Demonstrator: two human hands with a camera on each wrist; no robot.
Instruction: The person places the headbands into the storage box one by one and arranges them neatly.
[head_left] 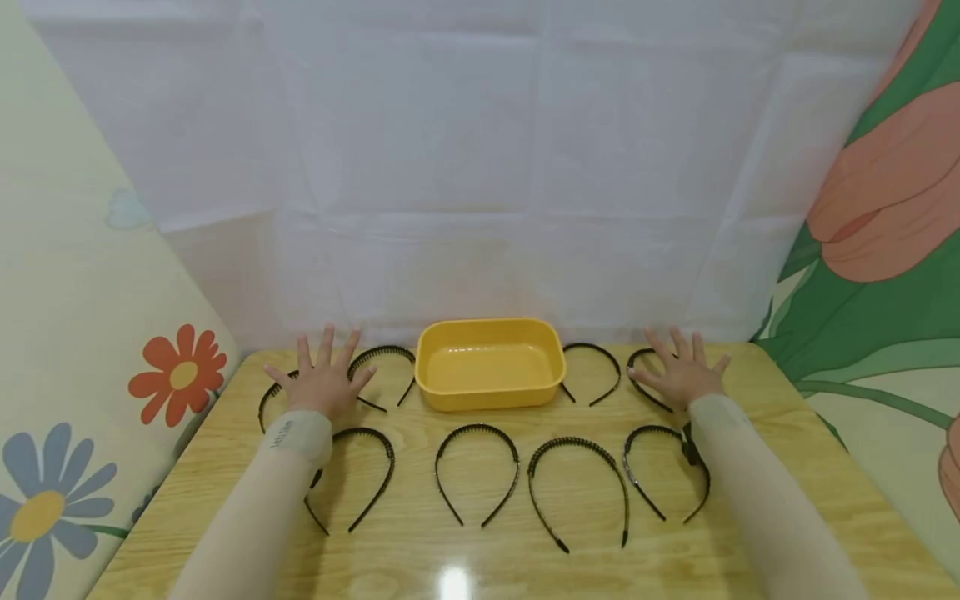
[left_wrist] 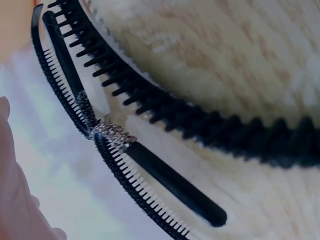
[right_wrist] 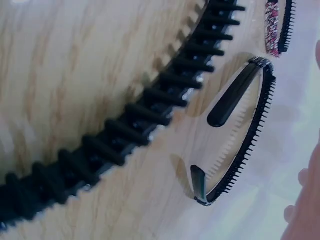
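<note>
Fingers spread wide, my left hand [head_left: 324, 385] is over the table's back left, beside a black toothed headband [head_left: 382, 350] and partly covering another headband [head_left: 264, 406]. My right hand [head_left: 681, 377], also spread, is at the back right and overlaps a black headband [head_left: 651, 400]. Neither hand holds anything. Close to the left wrist camera is a toothed headband [left_wrist: 165, 117], with a glittery-ended one [left_wrist: 172, 182] behind it. The right wrist view has a large toothed band [right_wrist: 135, 125] and a smaller headband [right_wrist: 245, 150] beyond.
A yellow plastic tray [head_left: 491, 401] stands at the back middle of the wooden table [head_left: 390, 567]. Several headbands lie in a front row, among them one at centre [head_left: 477, 427] and one right of it [head_left: 573, 442]. White cloth [head_left: 480, 167] hangs behind.
</note>
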